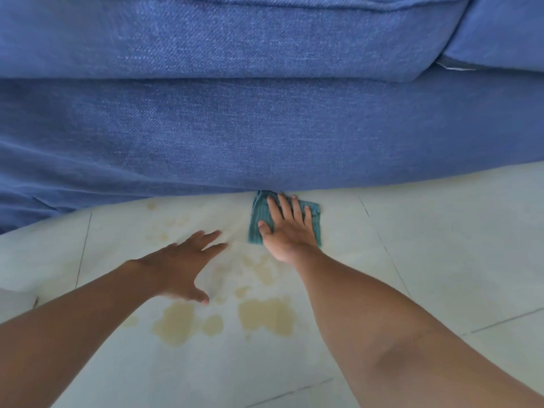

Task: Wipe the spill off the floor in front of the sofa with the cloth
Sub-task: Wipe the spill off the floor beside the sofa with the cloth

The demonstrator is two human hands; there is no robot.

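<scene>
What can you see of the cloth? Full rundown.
The cloth is teal, ribbed in texture, looks like microfibre, folded into a rough rectangle. It lies flat on the pale tiled floor, its far edge against the base of the blue sofa. The right hand presses down on it, palm flat and fingers spread, covering most of its middle. It sits just beyond the yellowish spill, not on the big puddles. Whether it is wet cannot be told.
</scene>
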